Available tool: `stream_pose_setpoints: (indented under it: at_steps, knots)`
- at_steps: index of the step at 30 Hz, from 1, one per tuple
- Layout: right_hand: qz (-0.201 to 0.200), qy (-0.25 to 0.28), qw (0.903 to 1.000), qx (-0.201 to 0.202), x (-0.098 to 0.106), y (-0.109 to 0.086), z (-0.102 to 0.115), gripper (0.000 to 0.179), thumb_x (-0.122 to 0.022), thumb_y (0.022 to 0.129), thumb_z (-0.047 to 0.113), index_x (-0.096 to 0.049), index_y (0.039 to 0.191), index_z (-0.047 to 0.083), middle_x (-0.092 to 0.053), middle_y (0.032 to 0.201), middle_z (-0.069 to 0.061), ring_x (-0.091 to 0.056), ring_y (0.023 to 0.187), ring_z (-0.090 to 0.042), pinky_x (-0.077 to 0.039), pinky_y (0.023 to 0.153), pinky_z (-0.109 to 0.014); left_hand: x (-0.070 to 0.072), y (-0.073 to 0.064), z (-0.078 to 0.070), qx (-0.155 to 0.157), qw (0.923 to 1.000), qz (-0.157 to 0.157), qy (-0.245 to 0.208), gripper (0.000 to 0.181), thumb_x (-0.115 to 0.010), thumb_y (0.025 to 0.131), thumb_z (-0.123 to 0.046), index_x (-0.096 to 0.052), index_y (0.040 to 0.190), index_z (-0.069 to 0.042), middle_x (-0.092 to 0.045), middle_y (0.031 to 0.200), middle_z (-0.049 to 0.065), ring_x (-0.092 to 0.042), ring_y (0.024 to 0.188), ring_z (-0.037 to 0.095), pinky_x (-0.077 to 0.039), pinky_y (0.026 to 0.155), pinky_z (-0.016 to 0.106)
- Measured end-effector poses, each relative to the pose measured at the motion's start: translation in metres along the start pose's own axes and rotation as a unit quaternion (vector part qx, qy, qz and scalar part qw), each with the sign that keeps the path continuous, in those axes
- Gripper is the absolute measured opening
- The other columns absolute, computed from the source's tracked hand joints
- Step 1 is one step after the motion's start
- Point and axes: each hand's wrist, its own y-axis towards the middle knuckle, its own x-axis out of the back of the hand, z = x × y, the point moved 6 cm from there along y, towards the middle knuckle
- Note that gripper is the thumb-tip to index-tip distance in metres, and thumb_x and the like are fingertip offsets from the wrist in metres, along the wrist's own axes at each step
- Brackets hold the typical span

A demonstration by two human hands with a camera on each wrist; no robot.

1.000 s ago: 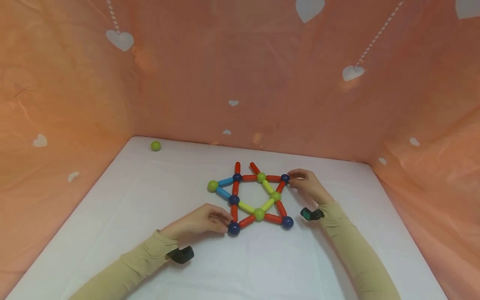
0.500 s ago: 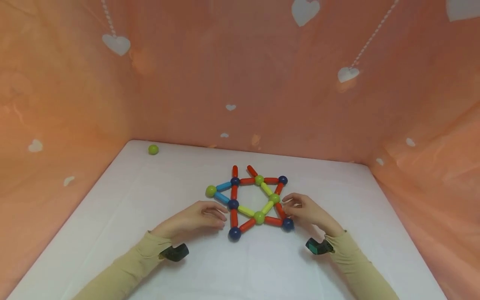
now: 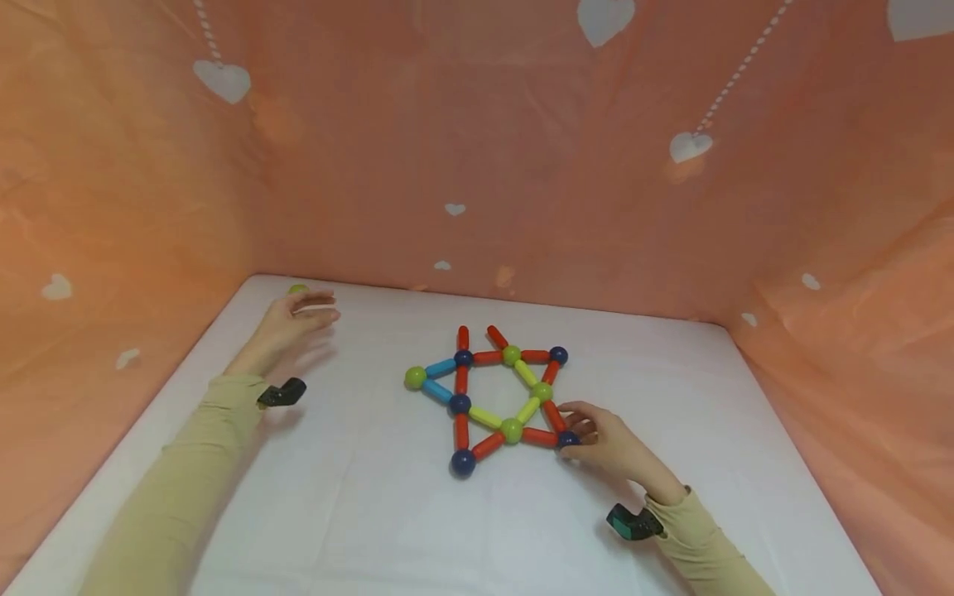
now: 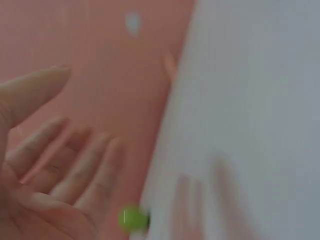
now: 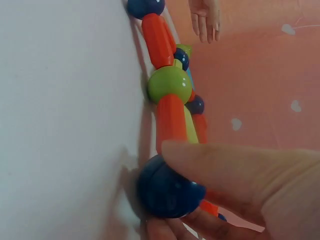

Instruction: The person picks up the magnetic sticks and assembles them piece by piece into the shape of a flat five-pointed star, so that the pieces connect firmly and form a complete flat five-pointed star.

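Magnetic rods and balls form a flat star-like frame on the white table, with red rods (image 3: 488,358), yellow rods (image 3: 486,417) and blue rods (image 3: 437,391) joining green and dark blue balls. My right hand (image 3: 614,447) pinches the dark blue ball (image 5: 170,192) at the frame's near right corner, thumb on one side and fingers on the other. At the far left, my left hand (image 3: 286,324) hovers with fingers spread and nothing in them. A loose green ball (image 4: 133,218) lies just beyond it, mostly hidden by that hand in the head view.
The white tabletop (image 3: 373,513) is bounded by a pinkish-orange cloth (image 3: 447,149) at the back and both sides. Two red rods at the frame's far side, including the left one (image 3: 464,338), have free outer ends.
My left hand has left the frame's near left corner and moved to the far left by the loose green ball. My right hand has come from the far right ball to the near right one.
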Motion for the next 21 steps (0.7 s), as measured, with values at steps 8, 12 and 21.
stream_pose_setpoints:
  at_steps: [8, 12, 21]
  knots:
    - [-0.006, -0.025, 0.9997, -0.002, 0.005, -0.001, -0.006, 0.057, -0.078, 0.086, 0.007, -0.056, 0.137, 0.001, -0.068, 0.118, -0.019, -0.065, 0.107, -0.031, -0.060, 0.089, -0.043, 0.058, 0.026, 0.012, 0.007, 0.9925, -0.102, 0.067, 0.049, -0.069, 0.096, -0.022, -0.049, 0.139, -0.010, -0.053, 0.131, -0.006, -0.049, 0.137, 0.031, -0.050, 0.096, 0.016]
    - [-0.005, -0.038, 0.9993, 0.000, 0.011, -0.003, -0.010, 0.054, -0.077, 0.086, 0.006, -0.057, 0.137, 0.001, -0.068, 0.119, -0.018, -0.065, 0.107, -0.031, -0.059, 0.091, -0.045, 0.063, 0.035, 0.013, 0.023, 0.9933, -0.094, 0.063, 0.063, -0.072, 0.094, -0.020, -0.042, 0.147, -0.007, -0.049, 0.139, 0.002, -0.037, 0.145, 0.042, -0.042, 0.112, 0.035]
    - [0.029, -0.029, 0.9991, -0.007, 0.025, -0.005, -0.022, 0.055, -0.072, 0.087, 0.000, -0.056, 0.140, 0.003, -0.065, 0.127, -0.021, -0.065, 0.113, -0.035, -0.059, 0.093, -0.048, 0.056, 0.049, 0.020, 0.037, 0.9926, -0.042, 0.108, 0.074, -0.068, 0.095, -0.012, -0.028, 0.155, 0.006, -0.032, 0.159, 0.030, -0.032, 0.147, 0.049, -0.032, 0.120, 0.058]
